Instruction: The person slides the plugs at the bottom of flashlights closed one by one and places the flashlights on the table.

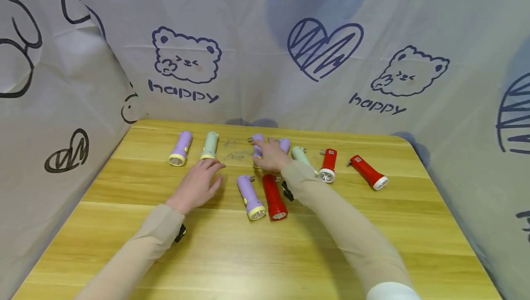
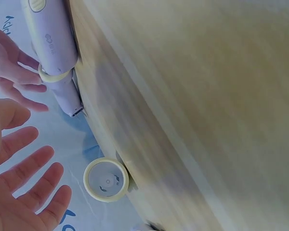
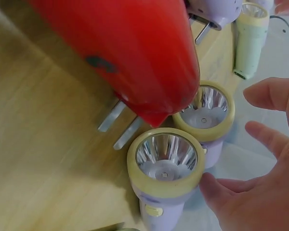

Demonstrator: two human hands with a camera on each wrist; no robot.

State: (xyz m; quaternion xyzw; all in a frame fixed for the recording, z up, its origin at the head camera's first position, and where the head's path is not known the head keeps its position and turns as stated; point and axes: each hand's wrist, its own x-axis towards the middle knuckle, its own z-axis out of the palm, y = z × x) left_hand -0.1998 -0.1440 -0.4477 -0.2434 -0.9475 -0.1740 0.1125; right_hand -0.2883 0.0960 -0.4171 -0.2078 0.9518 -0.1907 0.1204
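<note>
My left hand [image 1: 198, 184] hovers with loosely spread fingers in front of a pale green flashlight [image 1: 211, 142] with a yellow rim; its palm and separate fingers show in the left wrist view. Over two purple flashlights at the back, one on the left [image 1: 258, 140] and one on the right [image 1: 284, 144], reaches my right hand [image 1: 271, 155]. Its fingers are parted in the right wrist view, a fingertip close to the yellow rim of the nearer purple flashlight [image 3: 166, 187]; whether it touches, I cannot tell. Closer to me lie another purple flashlight [image 1: 250, 195] and a red one [image 1: 273, 196], side by side.
A purple flashlight [image 1: 181, 147] lies at the back left. Right of my right hand are a green flashlight [image 1: 300, 154], partly hidden by the sleeve, and two red ones with white rims, one upright in view [image 1: 329, 159], one slanted [image 1: 366, 171]. Printed cloth [image 1: 248, 79] encloses the wooden table [image 1: 232, 258].
</note>
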